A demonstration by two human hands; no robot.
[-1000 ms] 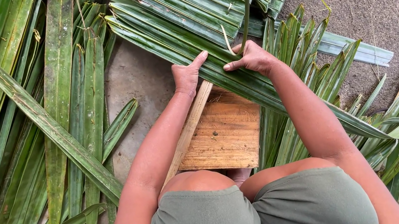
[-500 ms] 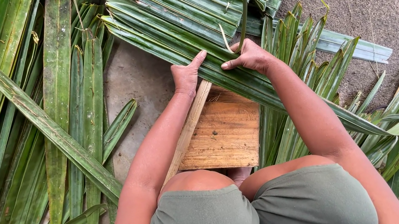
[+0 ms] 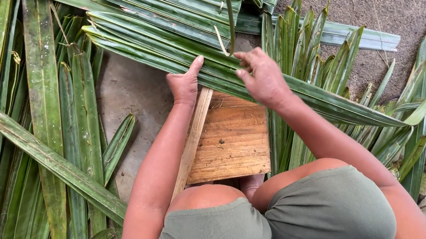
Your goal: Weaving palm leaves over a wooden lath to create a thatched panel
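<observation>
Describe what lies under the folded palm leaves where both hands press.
A wooden board and a slanting wooden slat run under the folded palm leaves at the left hand and right hand. Their far ends are covered.

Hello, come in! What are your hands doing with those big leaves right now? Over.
Left hand pressing flat on folded palm leaves. Right hand pinching thin green strip. Wooden block underneath. Nothing blocking.

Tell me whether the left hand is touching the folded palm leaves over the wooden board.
Touching. The head view shows the left hand pressed flat on the folded palm leaves, thumb stretched along their edge, with no gap visible.
</observation>
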